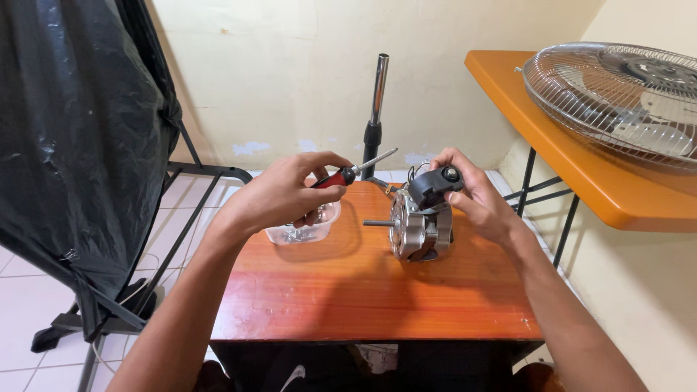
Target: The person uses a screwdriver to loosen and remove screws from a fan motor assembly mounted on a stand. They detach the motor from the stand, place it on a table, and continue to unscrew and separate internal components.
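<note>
Left hand (287, 194) grips red screwdriver (341, 176) left of fan motor (420, 229); right hand (472, 196) clasps motor's black cap (434, 185), still attached.

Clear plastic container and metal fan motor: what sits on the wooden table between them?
Head view: bare wooden tabletop between the clear plastic container and the metal fan motor; only the motor's shaft points into the gap.
</note>
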